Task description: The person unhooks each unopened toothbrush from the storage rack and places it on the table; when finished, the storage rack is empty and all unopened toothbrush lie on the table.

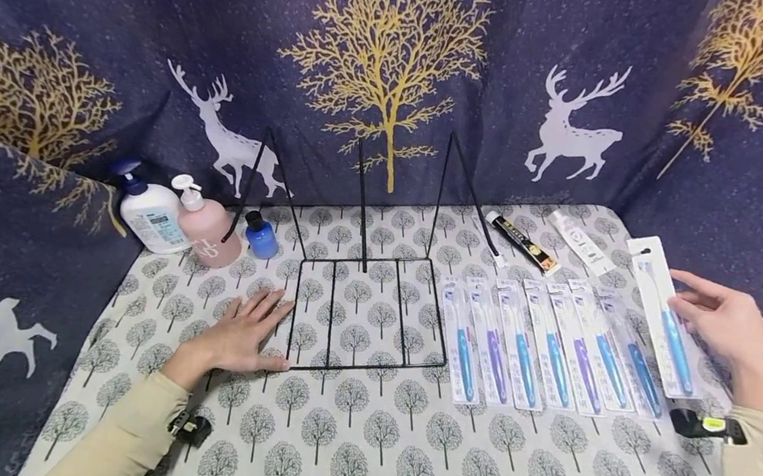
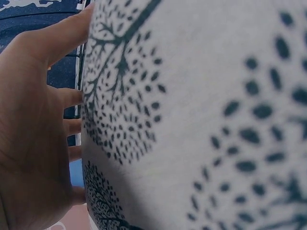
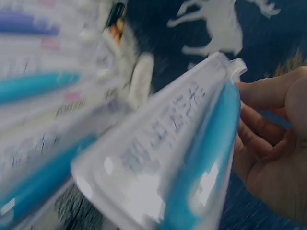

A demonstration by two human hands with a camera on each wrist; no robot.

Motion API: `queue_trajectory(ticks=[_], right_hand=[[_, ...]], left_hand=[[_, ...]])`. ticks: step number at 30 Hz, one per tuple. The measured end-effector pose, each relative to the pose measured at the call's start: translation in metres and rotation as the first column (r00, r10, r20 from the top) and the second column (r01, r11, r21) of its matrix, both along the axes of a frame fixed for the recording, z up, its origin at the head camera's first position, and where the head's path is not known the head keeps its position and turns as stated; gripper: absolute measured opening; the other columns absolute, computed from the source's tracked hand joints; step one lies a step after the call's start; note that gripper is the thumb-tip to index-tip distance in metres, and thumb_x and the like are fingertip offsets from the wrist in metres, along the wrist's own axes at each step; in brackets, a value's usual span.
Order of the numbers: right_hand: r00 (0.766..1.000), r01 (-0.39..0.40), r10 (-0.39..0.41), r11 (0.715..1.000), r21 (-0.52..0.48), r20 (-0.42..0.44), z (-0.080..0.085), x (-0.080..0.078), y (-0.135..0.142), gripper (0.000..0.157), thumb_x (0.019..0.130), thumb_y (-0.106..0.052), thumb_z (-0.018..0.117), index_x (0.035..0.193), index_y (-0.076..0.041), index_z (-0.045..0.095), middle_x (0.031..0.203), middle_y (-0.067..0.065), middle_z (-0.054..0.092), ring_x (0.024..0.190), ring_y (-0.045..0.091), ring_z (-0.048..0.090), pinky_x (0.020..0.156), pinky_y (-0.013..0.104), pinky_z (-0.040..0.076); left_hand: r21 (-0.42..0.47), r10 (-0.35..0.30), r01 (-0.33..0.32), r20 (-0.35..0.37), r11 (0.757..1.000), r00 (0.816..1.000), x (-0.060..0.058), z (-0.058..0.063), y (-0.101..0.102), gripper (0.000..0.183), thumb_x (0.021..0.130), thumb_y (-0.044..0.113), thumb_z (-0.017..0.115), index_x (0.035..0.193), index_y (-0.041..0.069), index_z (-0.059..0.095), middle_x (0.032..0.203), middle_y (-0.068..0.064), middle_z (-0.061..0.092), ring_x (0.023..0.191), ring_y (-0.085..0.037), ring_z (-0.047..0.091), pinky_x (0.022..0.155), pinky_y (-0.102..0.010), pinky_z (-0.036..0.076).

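Observation:
At the right of the head view, my right hand (image 1: 717,322) pinches the edge of a packaged toothbrush (image 1: 666,319) with a blue handle, held raised over the end of a row of others. The right wrist view shows that same toothbrush pack (image 3: 168,148) close up, between thumb and fingers. My left hand (image 1: 243,336) lies spread on the cloth, its fingertips at the left side of a black wire rack (image 1: 363,366). In the left wrist view the left hand (image 2: 33,120) has its fingers extended against the cloth. Packaged toothbrushes (image 1: 526,356) with blue and purple handles lie side by side right of the rack.
Behind the left hand stand a white pump bottle (image 1: 153,218), a pink pump bottle (image 1: 209,234) and a small blue bottle (image 1: 261,237). A black toothpaste tube (image 1: 523,242) and a white tube (image 1: 581,246) lie behind the toothbrushes. A dark patterned curtain (image 1: 508,69) hangs behind.

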State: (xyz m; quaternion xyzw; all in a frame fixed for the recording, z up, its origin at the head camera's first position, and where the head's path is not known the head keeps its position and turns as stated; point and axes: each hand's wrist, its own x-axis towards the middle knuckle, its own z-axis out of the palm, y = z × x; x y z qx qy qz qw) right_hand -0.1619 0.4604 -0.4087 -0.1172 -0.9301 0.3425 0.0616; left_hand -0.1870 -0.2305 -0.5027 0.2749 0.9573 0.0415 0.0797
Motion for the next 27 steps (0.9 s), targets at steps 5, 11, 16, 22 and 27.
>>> queue_trajectory(ticks=[5, 11, 16, 22, 27], right_hand=[[0.994, 0.015, -0.022, 0.998, 0.068, 0.103, -0.031, -0.005, 0.023, 0.058, 0.087, -0.039, 0.058, 0.134, -0.007, 0.045, 0.081, -0.004, 0.068, 0.058, 0.01, 0.058, 0.048, 0.028, 0.049], [0.986, -0.029, -0.005, 0.978, 0.205, 0.166, -0.057, -0.008, 0.04, 0.051, 0.087, -0.027, 0.057, 0.129, 0.001, 0.048, 0.094, 0.025, 0.066, 0.055, 0.013, 0.056, 0.049, 0.028, 0.043], [0.979, -0.012, -0.024, 0.984, 0.178, 0.202, -0.071, -0.008, 0.045, 0.051, 0.085, -0.022, 0.059, 0.128, 0.003, 0.048, 0.099, 0.025, 0.065, 0.06, 0.008, 0.053, 0.064, 0.041, 0.047], [0.978, -0.003, -0.057, 0.959, 0.283, 0.203, -0.076, 0.0, 0.046, 0.049, 0.083, -0.03, 0.062, 0.119, 0.002, 0.055, 0.099, 0.027, 0.064, 0.076, 0.04, 0.058, 0.076, 0.062, 0.04], [0.976, 0.027, -0.106, 0.927, 0.374, 0.193, -0.072, 0.007, 0.042, 0.047, 0.082, -0.037, 0.062, 0.113, -0.001, 0.058, 0.115, 0.037, 0.05, 0.093, 0.059, 0.043, 0.069, 0.063, 0.038]], left_hand=[[0.005, -0.003, 0.003, -0.002, 1.0, 1.0, 0.001, -0.001, 0.001, 0.101, 0.071, 0.078, 0.045, 0.148, 0.019, 0.014, 0.155, -0.009, 0.003, 0.139, -0.037, 0.006, 0.105, -0.066, 0.012], [0.013, -0.01, 0.01, 0.002, 1.0, 1.0, 0.001, -0.003, 0.005, 0.101, 0.072, 0.076, 0.047, 0.147, 0.018, 0.016, 0.154, -0.01, 0.005, 0.139, -0.037, 0.008, 0.105, -0.067, 0.011], [0.003, -0.001, 0.001, 0.018, 1.0, 1.0, 0.003, -0.003, 0.005, 0.101, 0.071, 0.077, 0.048, 0.147, 0.019, 0.015, 0.155, -0.009, 0.004, 0.139, -0.037, 0.007, 0.106, -0.066, 0.011], [0.01, -0.001, 0.001, 0.032, 1.0, 0.999, 0.005, -0.003, 0.007, 0.101, 0.071, 0.076, 0.049, 0.148, 0.02, 0.014, 0.155, -0.008, 0.003, 0.14, -0.036, 0.006, 0.106, -0.065, 0.011], [0.034, -0.006, 0.005, 0.027, 0.999, 1.0, 0.007, -0.009, 0.009, 0.101, 0.071, 0.075, 0.05, 0.147, 0.019, 0.016, 0.155, -0.008, 0.004, 0.139, -0.036, 0.006, 0.106, -0.066, 0.011]])
